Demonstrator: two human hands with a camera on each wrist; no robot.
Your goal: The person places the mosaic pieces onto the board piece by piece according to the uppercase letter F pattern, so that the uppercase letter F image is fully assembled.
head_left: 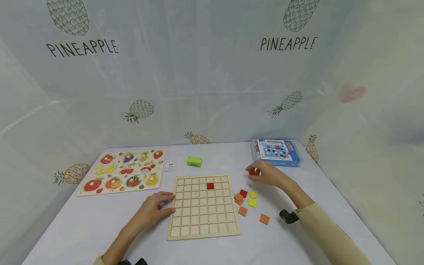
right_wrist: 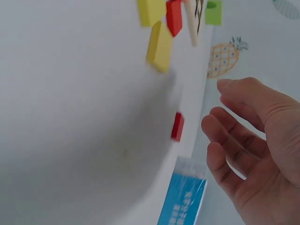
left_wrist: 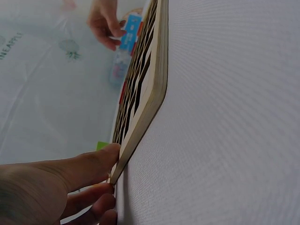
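My left hand rests beside the square-grid wooden board, its thumb and fingertips touching the left edge. The left wrist view shows that thumb right at the board's side. One red square tile sits in a cell in the board's upper part. Off to the right, my right hand hovers over another red tile on the table. Seen from the right wrist, its fingers are loosely bent and spread apart, with nothing between them and the tile standing clear of them.
Right of the board lie loose orange tiles, yellow tiles and a red tile. A blue box stands at the back right. A green arch block is behind the board, and a fruit puzzle lies at the left.
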